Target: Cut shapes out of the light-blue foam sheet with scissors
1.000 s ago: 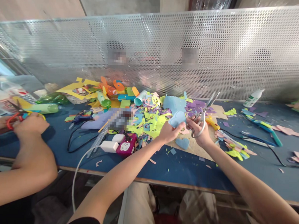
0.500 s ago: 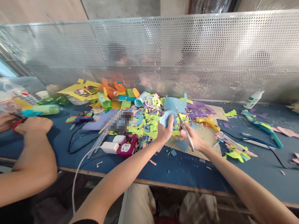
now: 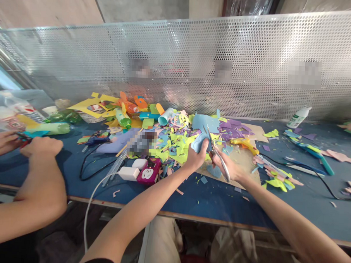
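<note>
Scissors (image 3: 226,171) swung down since a second ago; the right hand (image 3: 233,169) grips them, blades parted, at three o'clock of the blue paper (image 3: 197,143), which the left hand (image 3: 196,158) pinches; green scraps (image 3: 176,144) lie at its nine o'clock.

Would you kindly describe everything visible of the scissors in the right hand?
The scissors look metallic and silvery grey, with slim, slightly parted blades and a curved handle. They sit in the grip of the right hand, tips pointing forward and leftward, beside the light blue paper; whether the blades touch it is unclear.
</note>
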### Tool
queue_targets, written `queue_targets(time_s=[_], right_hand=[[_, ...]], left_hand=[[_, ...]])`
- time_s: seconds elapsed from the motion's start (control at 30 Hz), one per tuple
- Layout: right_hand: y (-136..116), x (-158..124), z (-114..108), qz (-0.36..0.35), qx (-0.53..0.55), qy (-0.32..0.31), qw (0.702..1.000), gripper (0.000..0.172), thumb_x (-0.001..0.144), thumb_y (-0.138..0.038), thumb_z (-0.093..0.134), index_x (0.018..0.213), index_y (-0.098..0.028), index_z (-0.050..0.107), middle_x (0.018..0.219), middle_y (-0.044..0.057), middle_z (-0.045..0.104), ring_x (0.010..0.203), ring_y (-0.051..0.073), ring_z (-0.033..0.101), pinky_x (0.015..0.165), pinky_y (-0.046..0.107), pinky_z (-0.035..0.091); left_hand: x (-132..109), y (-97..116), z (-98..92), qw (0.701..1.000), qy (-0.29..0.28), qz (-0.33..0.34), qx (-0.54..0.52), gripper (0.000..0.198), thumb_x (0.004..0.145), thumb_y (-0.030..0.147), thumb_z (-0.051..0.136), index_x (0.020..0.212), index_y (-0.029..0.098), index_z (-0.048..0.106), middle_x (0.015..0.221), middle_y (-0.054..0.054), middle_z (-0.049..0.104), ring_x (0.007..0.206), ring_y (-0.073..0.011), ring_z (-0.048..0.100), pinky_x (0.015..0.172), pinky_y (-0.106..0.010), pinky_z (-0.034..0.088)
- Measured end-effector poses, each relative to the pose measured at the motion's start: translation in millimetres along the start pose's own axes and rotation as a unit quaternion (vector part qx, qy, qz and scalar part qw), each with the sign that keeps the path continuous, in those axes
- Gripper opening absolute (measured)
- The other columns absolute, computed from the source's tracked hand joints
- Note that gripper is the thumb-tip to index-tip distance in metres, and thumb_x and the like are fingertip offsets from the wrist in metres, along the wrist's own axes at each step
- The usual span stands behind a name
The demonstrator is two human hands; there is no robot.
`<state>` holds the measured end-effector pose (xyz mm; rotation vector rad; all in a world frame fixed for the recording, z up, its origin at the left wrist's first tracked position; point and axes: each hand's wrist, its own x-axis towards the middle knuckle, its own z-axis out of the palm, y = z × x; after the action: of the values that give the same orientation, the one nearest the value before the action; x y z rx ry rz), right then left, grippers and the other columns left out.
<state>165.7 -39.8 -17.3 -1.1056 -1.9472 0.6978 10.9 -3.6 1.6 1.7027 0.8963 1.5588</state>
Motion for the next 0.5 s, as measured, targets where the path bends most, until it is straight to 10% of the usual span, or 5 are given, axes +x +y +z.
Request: queue_targets(time_s=[0.5], right_hand=[[3.4, -2.7, 6.9, -0.024, 0.016, 0.013, 1.0, 0.044, 0.094, -0.064, 0.033, 0.076, -0.024, 0.043, 0.066, 0.003, 0.052, 0.066, 0.021, 0.048, 0.061, 0.037, 0.048]], left_hand=[[-6.8, 0.0, 4.0, 0.988, 0.011, -0.119, -0.096, 0.034, 0.086, 0.051, 0.059, 0.087, 0.018, 0.068, 0.081, -0.003, 0.068, 0.074, -0.0157, 0.064, 0.068, -0.027, 0.052]])
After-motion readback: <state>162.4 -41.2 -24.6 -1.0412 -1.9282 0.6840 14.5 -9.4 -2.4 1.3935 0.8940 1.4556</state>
